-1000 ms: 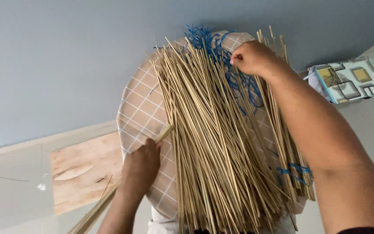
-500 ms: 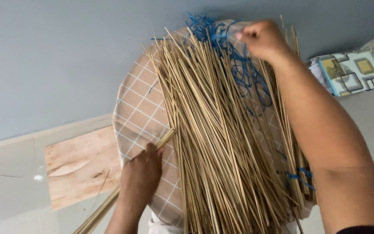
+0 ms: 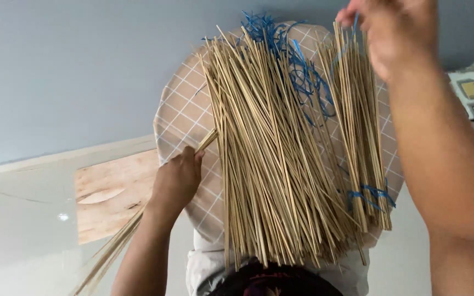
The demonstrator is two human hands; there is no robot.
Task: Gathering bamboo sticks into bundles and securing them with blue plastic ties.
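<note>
A loose pile of sticks [image 3: 270, 159] lies on a round cushion [image 3: 179, 118]. A tied bundle [image 3: 360, 137] lies right of the pile; a board [image 3: 111, 192] lies left of the cushion.

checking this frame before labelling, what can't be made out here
Head view only:
- Right hand: blurred, fingertips cut by the top edge; its grip is unclear.
- Left hand: fingers curl over a thin stick bundle, cut off at the bottom edge.
- Round checked board: mostly hidden under loose sticks.
</note>
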